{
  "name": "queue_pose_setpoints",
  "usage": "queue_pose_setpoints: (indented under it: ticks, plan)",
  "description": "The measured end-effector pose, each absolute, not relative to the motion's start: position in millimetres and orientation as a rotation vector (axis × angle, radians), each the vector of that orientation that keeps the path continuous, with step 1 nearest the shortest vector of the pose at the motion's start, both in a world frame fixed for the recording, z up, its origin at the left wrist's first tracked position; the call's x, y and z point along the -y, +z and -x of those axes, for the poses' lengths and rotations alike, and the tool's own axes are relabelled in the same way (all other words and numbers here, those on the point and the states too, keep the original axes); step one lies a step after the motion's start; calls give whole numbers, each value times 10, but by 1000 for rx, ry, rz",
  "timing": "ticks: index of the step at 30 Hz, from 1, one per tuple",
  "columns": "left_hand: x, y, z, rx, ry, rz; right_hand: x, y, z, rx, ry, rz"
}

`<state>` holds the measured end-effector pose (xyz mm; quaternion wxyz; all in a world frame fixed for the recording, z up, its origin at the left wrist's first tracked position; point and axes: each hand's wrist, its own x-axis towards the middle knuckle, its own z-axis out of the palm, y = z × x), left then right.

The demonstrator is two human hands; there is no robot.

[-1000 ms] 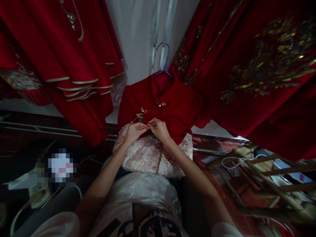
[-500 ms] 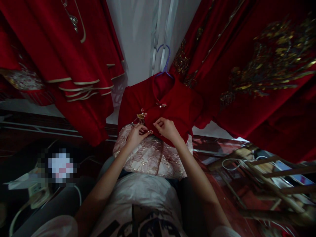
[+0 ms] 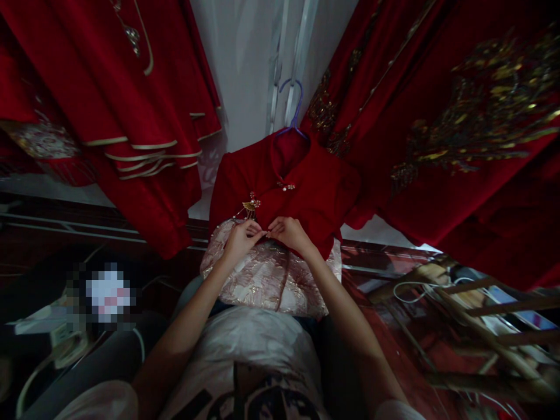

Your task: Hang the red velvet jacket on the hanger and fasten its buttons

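Note:
A red garment (image 3: 324,186) with a stand collar hangs in front of me on a purple hanger (image 3: 294,111). Pale pink and gold brocade fabric (image 3: 262,271) lies below it, over my lap. A beaded clasp (image 3: 286,188) sits at the collar, and a gold fan-shaped ornament with pearls (image 3: 251,205) is on the chest. My left hand (image 3: 244,238) pinches a small beaded ornament (image 3: 265,233) at the garment's lower front. My right hand (image 3: 291,233) is closed in a pinch on the same ornament, fingertips meeting the left ones. The fingers mostly cover it.
Red garments with pale edging (image 3: 144,116) hang at left. Another red garment with gold sequin embroidery (image 3: 476,116) hangs at right. A wooden frame (image 3: 485,326) with white cables stands lower right. A power strip (image 3: 70,344) lies lower left, beside a blurred-out patch.
My right hand has moved left and slightly down, bringing its fingertips to the beaded ornament. The left hand keeps its pinch in nearly the same spot.

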<state>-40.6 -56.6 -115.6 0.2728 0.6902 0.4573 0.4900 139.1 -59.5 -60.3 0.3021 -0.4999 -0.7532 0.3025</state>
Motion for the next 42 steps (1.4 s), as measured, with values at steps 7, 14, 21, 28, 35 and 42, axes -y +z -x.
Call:
queue_pose_setpoints:
  ticks: [7, 14, 21, 28, 35, 42]
  plan:
    - [574, -1125, 495, -1166, 1190, -2068, 607, -569, -1376, 1997, 772, 1287]
    - [572, -1171, 451, -1148, 1210, -1879, 603, -580, -1369, 2007, 792, 1271]
    - [521, -1169, 392, -1079, 1308, -1616, 586, -499, -1459, 1981, 991, 1245]
    - [293, -914, 396, -803, 1499, -970, 732, -107, -1743, 2070, 1508, 1050]
    - [274, -836, 380, -768, 1405, -914, 754, -69, -1780, 2031, 1560, 1024]
    - [165, -828, 340, -1081, 1563, -1159, 746, -84, -1757, 2017, 1571, 1026]
